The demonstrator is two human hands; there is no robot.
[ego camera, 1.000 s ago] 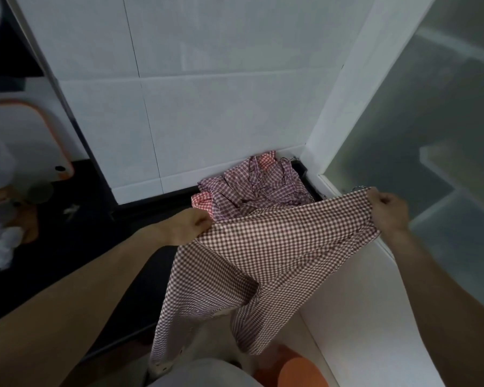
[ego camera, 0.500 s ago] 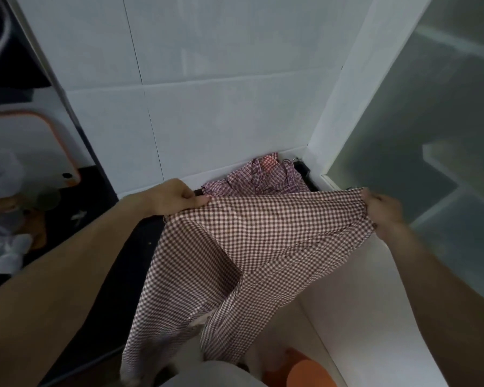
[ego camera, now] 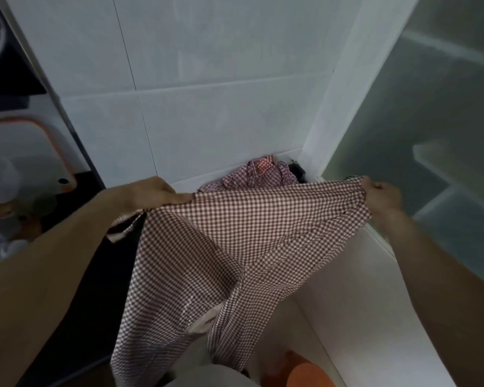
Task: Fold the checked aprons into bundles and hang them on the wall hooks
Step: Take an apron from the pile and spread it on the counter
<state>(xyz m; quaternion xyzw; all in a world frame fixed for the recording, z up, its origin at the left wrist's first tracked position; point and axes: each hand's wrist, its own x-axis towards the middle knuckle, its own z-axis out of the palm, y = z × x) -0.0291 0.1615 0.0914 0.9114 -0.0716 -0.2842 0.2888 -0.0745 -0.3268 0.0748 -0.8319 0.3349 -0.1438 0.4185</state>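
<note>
White tiled wall [ego camera: 207,79] forms the backdrop, meeting a white panel and a frosted glass door [ego camera: 430,135] at the right; a dark counter [ego camera: 118,275] runs below. Head view, sole view. Item one: checked apron [ego camera: 235,247], brown-and-white gingham, held spread by its top edge in front of the person, lower part hanging in loose folds toward the floor. Item two: left hand [ego camera: 154,191], fingers curled round the apron's left top corner. Item three: right hand [ego camera: 383,195], pinching the right top corner, well apart from the left, so the edge runs nearly taut between them. Item four: second checked apron [ego camera: 260,174], crumpled on the counter in the corner against the wall, just behind the held one. Item five: orange-rimmed white board [ego camera: 25,152], far left. No wall hooks visible. Step in hand, by judgement: opening the apron flat before the first fold. Next move likely calls for bringing the two corners together, halving the cloth lengthwise while keeping both grips.
</note>
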